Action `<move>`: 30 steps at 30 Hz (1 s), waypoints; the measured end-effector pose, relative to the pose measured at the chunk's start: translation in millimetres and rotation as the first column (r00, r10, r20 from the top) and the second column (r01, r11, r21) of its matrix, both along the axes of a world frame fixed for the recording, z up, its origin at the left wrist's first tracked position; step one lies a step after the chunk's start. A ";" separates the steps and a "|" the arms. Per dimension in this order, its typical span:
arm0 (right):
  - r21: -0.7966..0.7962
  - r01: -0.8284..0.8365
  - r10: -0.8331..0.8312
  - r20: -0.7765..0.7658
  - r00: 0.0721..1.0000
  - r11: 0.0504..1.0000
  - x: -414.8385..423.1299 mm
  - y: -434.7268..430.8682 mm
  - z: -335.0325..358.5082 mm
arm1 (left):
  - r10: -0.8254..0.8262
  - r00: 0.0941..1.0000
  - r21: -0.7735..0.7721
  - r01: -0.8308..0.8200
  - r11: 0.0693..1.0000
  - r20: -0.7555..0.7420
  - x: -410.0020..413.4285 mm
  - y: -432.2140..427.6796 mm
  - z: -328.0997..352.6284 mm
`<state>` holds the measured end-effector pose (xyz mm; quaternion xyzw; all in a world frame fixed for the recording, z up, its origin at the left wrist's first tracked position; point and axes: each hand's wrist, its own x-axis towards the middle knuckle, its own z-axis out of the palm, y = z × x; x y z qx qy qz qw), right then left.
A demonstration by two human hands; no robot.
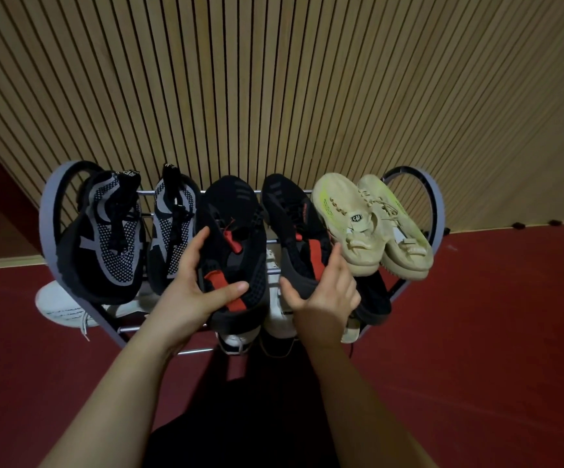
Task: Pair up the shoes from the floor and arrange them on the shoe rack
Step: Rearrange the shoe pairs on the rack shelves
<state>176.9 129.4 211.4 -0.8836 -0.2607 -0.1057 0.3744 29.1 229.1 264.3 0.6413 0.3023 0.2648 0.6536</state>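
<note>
Head view. A grey metal shoe rack with hooped end frames stands on a red floor against a slatted wooden wall. Its top tier carries, from the left, a black-and-grey mesh sneaker pair, a black knit sneaker pair with red tabs and a beige slip-on sneaker pair. The left hand grips the left black-and-red shoe, thumb across its upper. The right hand grips its mate at the heel end. White shoes and a dark shoe occupy the lower tier, partly hidden. Judged progress: late; the third top-tier pair is being seated, and lower pairing cannot be confirmed.
</note>
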 end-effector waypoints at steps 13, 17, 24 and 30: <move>-0.199 -0.313 0.353 0.219 0.909 0.929 7.1 -26.9 6.8 | -0.081 0.995 -0.012 0.080 0.997 -0.050 19.3 -3.3 -15.5; -0.393 -0.447 0.566 0.273 0.778 0.804 1.6 -30.4 7.1 | -0.014 0.986 0.067 0.025 0.997 -0.166 10.9 -6.4 -25.4; -0.454 -0.513 0.653 0.233 0.720 0.728 4.9 -31.5 10.9 | -0.086 0.960 0.101 0.117 0.988 -0.267 17.0 -1.3 -24.5; -0.414 -0.580 0.690 0.189 0.699 0.701 10.0 -29.5 15.7 | -0.012 0.983 0.026 0.017 1.000 -0.182 31.5 0.1 -23.4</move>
